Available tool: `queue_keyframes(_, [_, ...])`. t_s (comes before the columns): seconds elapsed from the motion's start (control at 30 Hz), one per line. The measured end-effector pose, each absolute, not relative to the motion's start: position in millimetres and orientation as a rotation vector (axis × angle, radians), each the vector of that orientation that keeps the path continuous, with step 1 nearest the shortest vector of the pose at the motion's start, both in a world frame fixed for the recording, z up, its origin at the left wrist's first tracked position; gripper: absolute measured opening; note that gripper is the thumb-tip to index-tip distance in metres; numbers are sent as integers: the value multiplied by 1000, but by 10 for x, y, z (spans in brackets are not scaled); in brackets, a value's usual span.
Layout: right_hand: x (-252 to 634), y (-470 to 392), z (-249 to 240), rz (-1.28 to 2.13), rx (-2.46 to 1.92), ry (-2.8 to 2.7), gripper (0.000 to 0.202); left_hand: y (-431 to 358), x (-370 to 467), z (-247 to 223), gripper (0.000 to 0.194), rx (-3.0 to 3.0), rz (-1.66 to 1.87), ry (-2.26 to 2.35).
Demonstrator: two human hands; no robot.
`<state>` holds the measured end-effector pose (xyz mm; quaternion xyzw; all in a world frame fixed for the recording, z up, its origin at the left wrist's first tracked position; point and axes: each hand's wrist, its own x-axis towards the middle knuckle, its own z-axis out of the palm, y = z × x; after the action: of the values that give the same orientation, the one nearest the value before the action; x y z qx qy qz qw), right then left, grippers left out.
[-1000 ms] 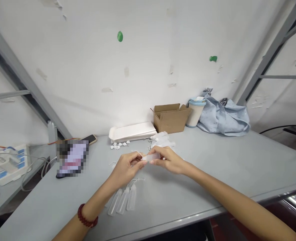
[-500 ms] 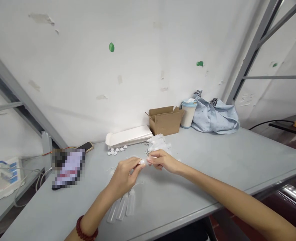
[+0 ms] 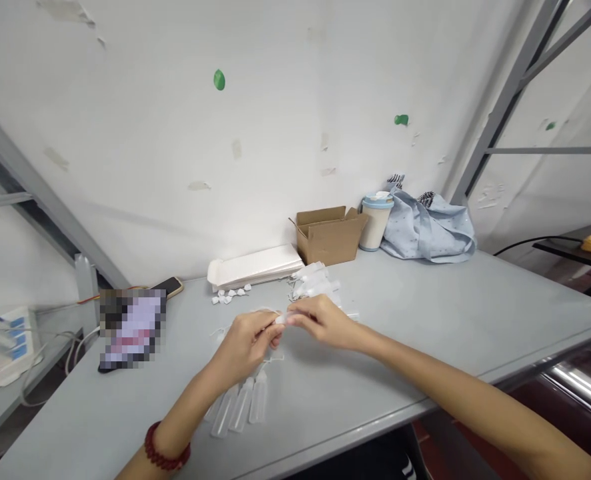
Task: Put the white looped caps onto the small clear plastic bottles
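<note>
My left hand (image 3: 250, 341) is closed in a pinch on a small white cap (image 3: 280, 320), above the middle of the table. Fingertip to fingertip with it, my right hand (image 3: 323, 321) pinches a translucent plastic piece at the cap's other side, mostly hidden by the fingers. Below my left hand several clear plastic tubes (image 3: 243, 405) with thin strings lie side by side. More clear tubes (image 3: 316, 280) are heaped just behind my right hand. A few loose white caps (image 3: 231, 294) lie further back on the left.
White flat boxes (image 3: 255, 265) and an open cardboard box (image 3: 331, 239) stand along the wall. Right of them are a lidded cup (image 3: 375, 223) and a light blue bag (image 3: 428, 227). A phone (image 3: 172, 287) and a blurred-out item (image 3: 134, 328) lie on the left, near a power strip (image 3: 5, 347).
Both hands have shifted slightly left, still pinching together. My fingertips have closed in and cover more of the pieces between them. The view has moved a little.
</note>
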<state>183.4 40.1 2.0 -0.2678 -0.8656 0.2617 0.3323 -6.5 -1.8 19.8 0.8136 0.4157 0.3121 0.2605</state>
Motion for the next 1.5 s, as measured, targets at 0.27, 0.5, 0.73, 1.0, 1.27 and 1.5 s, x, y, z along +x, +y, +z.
queue_keyframes(0.27, [1813,378,74,880,-787,-2180,30,29,-67,148,31,1996,756,1164])
queue_keyframes(0.5, [1805,368,23,538,-676,-2245,25,24,-37,173,38,1776,794,1114])
queue_keyframes(0.73, [1803,381,92,1040,-857,-2142,44,-28,25,161,40,1822,744,1168])
queue_keyframes(1.0, [1834,612,-67,106,-1019,-2327,22,303,-311,63,36,1826,826,1313])
queue_keyframes(1.27, [1951,1013,-100,-401,-1335,-2267,21,657,-900,-17,27,1934,898,1896])
queue_keyframes(1.5, [2035,1063,-127,-474,-1328,-2324,20,739,-876,-130,29,2229,857,1912])
